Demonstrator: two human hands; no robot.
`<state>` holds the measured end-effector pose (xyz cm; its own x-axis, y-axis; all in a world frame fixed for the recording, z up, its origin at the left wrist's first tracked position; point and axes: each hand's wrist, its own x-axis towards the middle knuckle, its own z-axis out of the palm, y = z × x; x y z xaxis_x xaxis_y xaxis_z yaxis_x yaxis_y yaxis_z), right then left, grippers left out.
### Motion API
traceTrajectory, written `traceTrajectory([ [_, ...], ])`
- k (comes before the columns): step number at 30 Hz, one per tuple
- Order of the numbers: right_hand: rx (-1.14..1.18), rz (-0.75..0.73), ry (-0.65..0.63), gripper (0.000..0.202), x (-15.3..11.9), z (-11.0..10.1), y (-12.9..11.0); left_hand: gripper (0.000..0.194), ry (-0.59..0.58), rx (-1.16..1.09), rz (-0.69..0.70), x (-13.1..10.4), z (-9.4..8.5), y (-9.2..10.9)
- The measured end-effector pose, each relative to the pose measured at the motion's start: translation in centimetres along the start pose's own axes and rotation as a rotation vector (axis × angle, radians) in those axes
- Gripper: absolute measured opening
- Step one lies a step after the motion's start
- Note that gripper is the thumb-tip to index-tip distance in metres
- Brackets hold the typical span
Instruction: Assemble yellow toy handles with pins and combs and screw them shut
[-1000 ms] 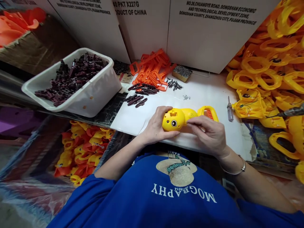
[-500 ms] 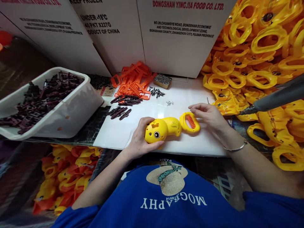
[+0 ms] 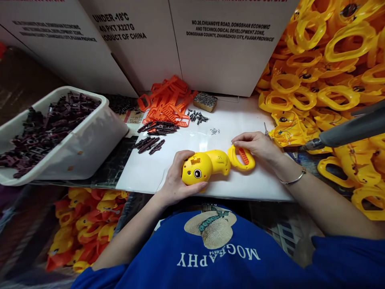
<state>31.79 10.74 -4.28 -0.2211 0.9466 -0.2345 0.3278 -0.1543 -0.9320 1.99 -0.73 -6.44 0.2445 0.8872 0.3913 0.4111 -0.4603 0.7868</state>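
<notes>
My left hand is wrapped round the head end of a yellow toy duck, which lies on its side on the white work board. A printed eye, small screw holes and a rectangular slot show on the head. The duck's yellow loop handle, with an orange ribbed trigger inside it, points right. Over the far side of this loop, my right hand has its thumb and forefinger pinched together. Whatever is between those fingertips is hidden or too small to make out.
Loose screws, a screw tin, small black parts, orange triggers and dark parts lie on the board. A white bin stands left. A grey power screwdriver hangs right, before piled yellow shells.
My right hand has moved left, its pinched fingertips now nearer the loop handle's top. The left hand keeps its hold on the duck. The view has shifted slightly.
</notes>
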Motion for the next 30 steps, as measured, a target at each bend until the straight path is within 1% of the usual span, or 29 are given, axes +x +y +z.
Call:
traceTrajectory([
  [4,-0.028,0.003,-0.02,0.035,-0.1,-0.1,-0.2,0.073,0.013,-0.019,0.013,-0.1,0.1,-0.2],
  [10,-0.123,-0.016,-0.059,0.034,-0.2,-0.2,-0.2,0.072,0.011,-0.032,-0.01,-0.5,-0.2,-0.1],
  [12,-0.141,-0.065,-0.051,0.035,-0.1,-0.3,-0.4,0.072,0.016,-0.031,-0.025,-0.7,-0.5,-0.1],
  [13,-0.163,-0.107,-0.025,0.035,0.1,-0.2,-0.7,0.071,0.016,-0.028,-0.03,-0.8,-0.7,-0.1],
  [14,-0.207,-0.149,0.015,0.034,0.3,-0.1,-1.0,0.071,0.017,-0.026,-0.033,-1.0,-0.9,-0.2],
  [16,-0.396,-0.197,0.094,0.03,1.3,0.4,-1.9,0.07,0.016,-0.023,-0.027,-1.2,-1.2,-0.3],
  [18,-0.617,-0.186,0.127,0.026,2.6,1.3,-2.9,0.07,0.015,-0.02,-0.016,-1.3,-1.5,-0.5],
  [20,-0.762,-0.163,0.124,0.023,4.1,2.5,-3.5,0.07,0.02,-0.022,-0.015,-1.4,-1.5,-0.6],
  [23,-0.845,-0.157,0.138,0.019,5.8,4.0,-3.7,0.072,0.025,-0.034,-0.015,-1.4,-1.5,-0.7],
  [25,-0.878,-0.156,0.138,0.015,6.5,4.4,-3.4,0.072,0.02,-0.041,-0.014,-1.4,-1.4,-0.7],
  [27,-0.885,-0.165,0.121,0.012,6.7,4.5,-3.2,0.072,0.017,-0.045,-0.015,-1.4,-1.4,-0.7],
  [30,-0.848,-0.183,0.09,0.011,6.7,3.9,-2.9,0.072,0.018,-0.046,-0.022,-1.4,-1.4,-0.8],
])
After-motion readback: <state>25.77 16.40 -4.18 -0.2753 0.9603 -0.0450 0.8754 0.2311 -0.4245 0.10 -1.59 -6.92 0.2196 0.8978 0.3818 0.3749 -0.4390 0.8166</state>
